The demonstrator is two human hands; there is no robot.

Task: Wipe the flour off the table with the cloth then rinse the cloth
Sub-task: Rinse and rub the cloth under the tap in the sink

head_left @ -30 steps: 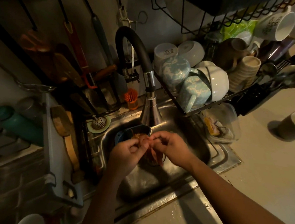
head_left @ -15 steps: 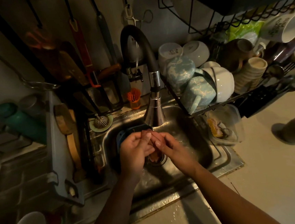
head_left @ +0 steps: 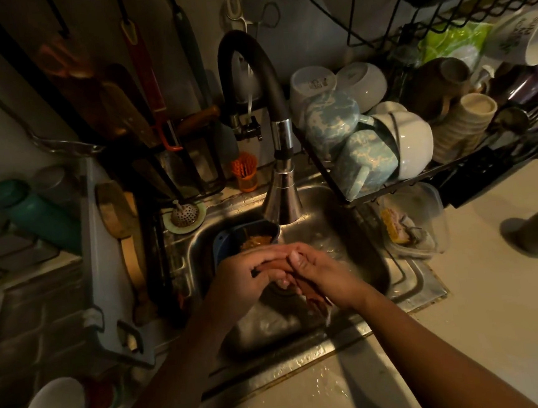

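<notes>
Reddish-brown cloth [head_left: 311, 293], wet, bunched between left hand [head_left: 245, 280], right hand [head_left: 324, 272]

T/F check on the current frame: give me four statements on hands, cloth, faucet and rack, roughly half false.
1. Both the left hand and the right hand grip the cloth over the sink. True.
2. The faucet points away from the sink. False: its head hangs over the basin, just behind the hands.
3. A blue container sits in the sink behind the hands. True.
4. The rack is empty. False: it holds mugs and bowls.
</notes>
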